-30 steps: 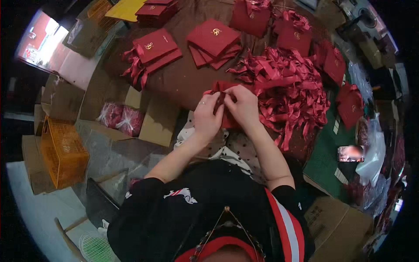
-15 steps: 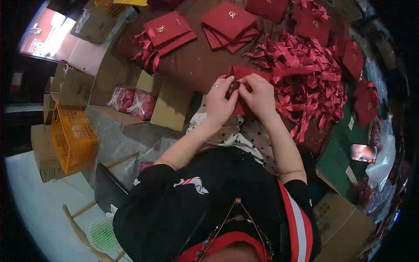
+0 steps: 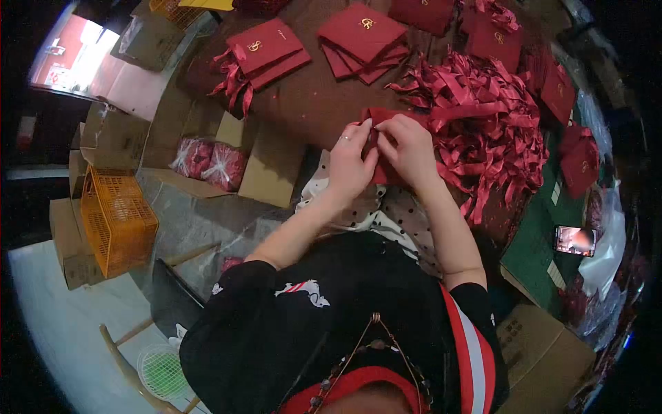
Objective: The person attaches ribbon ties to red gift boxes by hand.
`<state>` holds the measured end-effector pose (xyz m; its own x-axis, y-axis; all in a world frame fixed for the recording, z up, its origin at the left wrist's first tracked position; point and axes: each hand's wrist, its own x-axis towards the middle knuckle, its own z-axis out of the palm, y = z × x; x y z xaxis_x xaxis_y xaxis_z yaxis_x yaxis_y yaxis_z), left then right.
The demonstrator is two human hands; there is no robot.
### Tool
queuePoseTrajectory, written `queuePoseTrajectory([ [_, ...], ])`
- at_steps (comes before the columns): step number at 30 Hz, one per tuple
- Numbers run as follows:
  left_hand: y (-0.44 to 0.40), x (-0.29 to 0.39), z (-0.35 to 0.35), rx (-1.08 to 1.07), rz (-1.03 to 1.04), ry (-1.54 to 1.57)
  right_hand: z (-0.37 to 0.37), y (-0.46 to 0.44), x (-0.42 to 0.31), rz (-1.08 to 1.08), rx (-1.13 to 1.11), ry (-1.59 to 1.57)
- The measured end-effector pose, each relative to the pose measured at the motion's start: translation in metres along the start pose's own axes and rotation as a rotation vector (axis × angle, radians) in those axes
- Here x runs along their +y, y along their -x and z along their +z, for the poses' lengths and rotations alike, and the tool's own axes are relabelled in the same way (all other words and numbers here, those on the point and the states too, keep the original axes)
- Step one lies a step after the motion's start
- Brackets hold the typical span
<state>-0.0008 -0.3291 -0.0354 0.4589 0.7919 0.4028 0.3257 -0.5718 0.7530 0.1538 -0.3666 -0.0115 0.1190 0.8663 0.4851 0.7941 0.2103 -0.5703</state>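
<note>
A dark red gift bag [image 3: 386,171] lies at the table's near edge, above my lap. My left hand [image 3: 350,159] pinches its left side, with the fingers bent around the edge. My right hand [image 3: 408,148] is close beside it, thumb and fingers pressed together at the same spot on the bag. Whatever small part is between the fingertips is mostly hidden; it may be a ribbon end. Just right of my right hand, a big heap of red satin ribbons [image 3: 483,114] touches the bag.
Stacked red bags with gold lettering [image 3: 362,34] and a ribboned stack [image 3: 269,48] lie farther back. An open carton [image 3: 272,169] with plastic-wrapped red bundles and an orange crate [image 3: 121,221] stand left. A phone [image 3: 574,240] rests right, near clear plastic [image 3: 607,255].
My fingertips have drawn closer together on the bag, and the gap between my hands is narrower. The surrounding things are unchanged.
</note>
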Motion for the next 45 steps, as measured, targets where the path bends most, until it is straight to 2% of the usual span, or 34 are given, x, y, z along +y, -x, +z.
queuePoseTrajectory([
  [5, -0.005, -0.003, -0.001, -0.043, 0.012, 0.009, -0.002, -0.003, 0.011, -0.028, -0.034, -0.090],
  [8, -0.009, 0.000, -0.004, -0.063, -0.012, 0.021, -0.002, 0.000, 0.008, 0.162, -0.022, -0.166],
  [10, -0.017, -0.008, -0.007, -0.076, 0.103, 0.138, -0.001, 0.001, 0.009, 0.271, 0.043, -0.232],
  [11, -0.021, -0.011, -0.009, -0.110, 0.100, 0.165, -0.005, -0.001, 0.005, 0.396, 0.053, -0.282],
  [13, -0.031, -0.019, -0.024, -0.361, -0.072, 0.280, -0.008, 0.001, 0.012, 0.359, 0.023, -0.179],
  [14, -0.034, -0.025, -0.023, -0.333, -0.041, 0.304, -0.009, 0.001, 0.014, 0.319, -0.004, -0.077],
  [15, -0.035, -0.027, -0.023, -0.335, -0.039, 0.303, -0.008, 0.002, 0.013, 0.406, -0.032, -0.136],
  [19, -0.040, -0.029, -0.019, -0.296, -0.070, 0.223, 0.004, 0.004, 0.023, 0.377, 0.018, -0.188],
  [22, -0.044, -0.036, -0.012, -0.085, 0.158, -0.021, 0.009, 0.005, 0.020, 0.394, 0.009, -0.288],
  [25, -0.049, -0.034, -0.014, -0.085, 0.205, -0.088, 0.004, 0.008, 0.007, 0.400, -0.018, -0.244],
  [26, -0.055, -0.032, -0.019, -0.052, 0.326, -0.209, 0.011, 0.012, 0.015, 0.316, -0.048, -0.193],
  [28, -0.067, -0.047, -0.032, -0.155, 0.375, -0.363, 0.013, 0.016, 0.012, 0.310, -0.039, -0.151],
  [29, -0.076, -0.049, -0.048, -0.105, 0.429, -0.398, 0.014, 0.017, 0.009, 0.301, -0.026, -0.110],
  [33, -0.093, -0.087, -0.103, -0.035, 0.333, -0.601, 0.019, 0.019, 0.012, 0.280, -0.003, -0.144],
  [34, -0.095, -0.087, -0.111, -0.021, 0.278, -0.631, 0.019, 0.019, 0.009, 0.281, 0.006, -0.140],
  [36, -0.086, -0.082, -0.108, 0.023, 0.302, -0.612, 0.018, 0.018, 0.005, 0.231, 0.026, -0.038],
  [37, -0.078, -0.070, -0.102, -0.018, 0.274, -0.608, 0.019, 0.019, 0.006, 0.240, 0.038, -0.085],
  [39, -0.055, -0.032, -0.084, -0.014, 0.359, -0.456, 0.011, 0.019, -0.002, 0.267, 0.019, -0.122],
  [40, -0.042, -0.022, -0.072, -0.060, 0.399, -0.347, 0.009, 0.020, 0.002, 0.060, 0.147, -0.030],
  [42, -0.014, -0.014, -0.047, -0.268, 0.473, -0.288, -0.007, 0.027, -0.010, 0.232, 0.177, -0.350],
  [43, -0.009, -0.016, -0.039, -0.311, 0.455, -0.323, -0.018, 0.028, -0.008, 0.150, 0.252, -0.219],
  [45, -0.007, -0.021, -0.035, -0.388, 0.412, -0.364, -0.043, 0.034, 0.002, 0.175, 0.258, -0.072],
])
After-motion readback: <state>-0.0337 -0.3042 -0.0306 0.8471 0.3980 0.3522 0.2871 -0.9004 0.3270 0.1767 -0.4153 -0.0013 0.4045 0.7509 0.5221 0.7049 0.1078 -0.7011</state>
